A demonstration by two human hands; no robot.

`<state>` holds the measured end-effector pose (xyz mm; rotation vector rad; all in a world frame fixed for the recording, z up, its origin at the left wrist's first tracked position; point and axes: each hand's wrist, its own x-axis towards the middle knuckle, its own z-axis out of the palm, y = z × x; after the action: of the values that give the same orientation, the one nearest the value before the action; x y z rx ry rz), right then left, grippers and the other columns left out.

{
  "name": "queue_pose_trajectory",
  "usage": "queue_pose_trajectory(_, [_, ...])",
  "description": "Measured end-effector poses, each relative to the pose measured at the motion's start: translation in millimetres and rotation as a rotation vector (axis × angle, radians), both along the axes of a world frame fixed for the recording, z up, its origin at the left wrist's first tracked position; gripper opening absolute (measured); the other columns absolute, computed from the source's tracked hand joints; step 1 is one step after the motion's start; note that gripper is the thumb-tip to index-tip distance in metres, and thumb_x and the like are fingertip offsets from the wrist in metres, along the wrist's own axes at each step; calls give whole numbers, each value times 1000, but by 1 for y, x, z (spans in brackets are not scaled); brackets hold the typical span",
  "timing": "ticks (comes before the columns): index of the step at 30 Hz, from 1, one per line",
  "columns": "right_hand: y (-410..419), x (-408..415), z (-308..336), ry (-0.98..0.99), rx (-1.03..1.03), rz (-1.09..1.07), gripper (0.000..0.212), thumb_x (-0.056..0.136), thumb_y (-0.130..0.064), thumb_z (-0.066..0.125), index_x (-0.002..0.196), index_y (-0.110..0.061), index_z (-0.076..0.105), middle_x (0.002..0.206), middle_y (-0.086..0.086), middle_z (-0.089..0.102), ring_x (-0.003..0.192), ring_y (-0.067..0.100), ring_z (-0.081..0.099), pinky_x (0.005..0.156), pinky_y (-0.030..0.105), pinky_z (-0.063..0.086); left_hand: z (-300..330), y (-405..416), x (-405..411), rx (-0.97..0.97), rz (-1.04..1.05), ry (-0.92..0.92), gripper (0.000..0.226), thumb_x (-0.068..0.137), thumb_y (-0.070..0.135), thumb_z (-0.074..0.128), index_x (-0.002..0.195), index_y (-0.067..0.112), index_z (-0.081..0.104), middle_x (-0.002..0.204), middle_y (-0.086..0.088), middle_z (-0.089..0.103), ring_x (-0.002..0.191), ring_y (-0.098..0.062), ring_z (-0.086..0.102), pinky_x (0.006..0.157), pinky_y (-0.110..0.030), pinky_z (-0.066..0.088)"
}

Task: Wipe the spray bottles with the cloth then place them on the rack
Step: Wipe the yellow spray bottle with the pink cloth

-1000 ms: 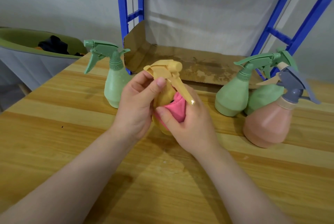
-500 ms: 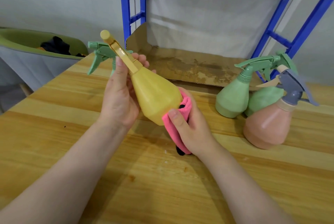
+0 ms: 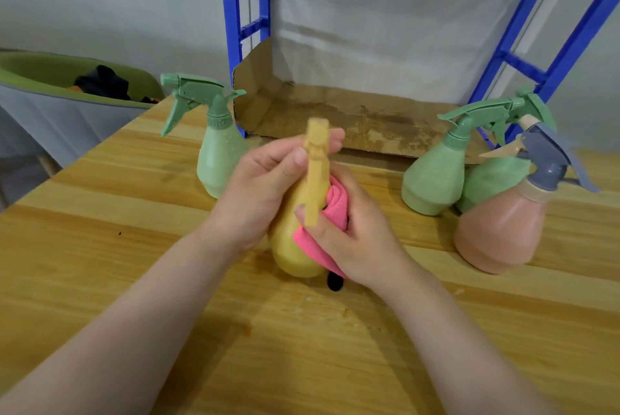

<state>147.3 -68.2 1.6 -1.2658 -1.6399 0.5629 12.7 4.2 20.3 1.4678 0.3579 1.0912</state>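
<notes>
My left hand [image 3: 260, 191] grips the neck and spray head of a yellow spray bottle [image 3: 295, 253], held upright just above the wooden table [image 3: 100, 247]. My right hand [image 3: 352, 240] presses a pink cloth [image 3: 330, 210] against the bottle's right side. A green spray bottle [image 3: 216, 153] stands behind my left hand. Two more green bottles [image 3: 432, 176] [image 3: 486, 180] and a peach bottle with a grey trigger [image 3: 500, 230] stand at the right. The blue rack [image 3: 235, 29] rises behind the table, with a cardboard sheet [image 3: 352, 116] on its low shelf.
A green-rimmed bin [image 3: 50, 79] with dark items inside sits off the table's left side. A white sheet hangs behind the rack. A small dark piece shows under the cloth near the yellow bottle's base.
The yellow bottle was tilted with its nozzle up and to the left; now it is upright and lower, with the cloth moved from its base up along its right side.
</notes>
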Motion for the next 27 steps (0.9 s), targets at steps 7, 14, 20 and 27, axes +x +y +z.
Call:
queue_pose_trajectory(7, [1,-4,0,135,29,-77,26,86,-31,67,106,-42,53,93,-38,64,91,-10,63,76,8,46,-3,-1,2,153,-79,108,31,98,18,53,122,3,63,140,-7,58,132,-15,51,110,-33,40])
queue_pose_trajectory(14, [2,-2,-2,20,133,-196,32,91,-43,60,116,-24,56,91,-14,65,82,11,65,72,45,53,-3,1,-2,85,-252,97,47,85,16,49,130,5,59,145,-3,51,135,-24,46,103,-35,41])
queue_pose_trajectory(20, [2,-2,-3,-95,187,-302,39,86,-46,61,115,-22,55,98,-10,65,89,12,63,73,38,53,-6,-4,5,49,-137,101,45,81,18,68,126,11,64,126,-2,62,117,-15,60,92,-26,48])
queue_pose_trajectory(27, [2,0,-7,46,101,-196,54,82,-55,63,129,-34,49,121,-18,62,109,4,61,88,26,51,-4,-1,1,-52,45,-158,38,83,42,69,113,18,71,113,0,69,104,-21,59,91,-34,51])
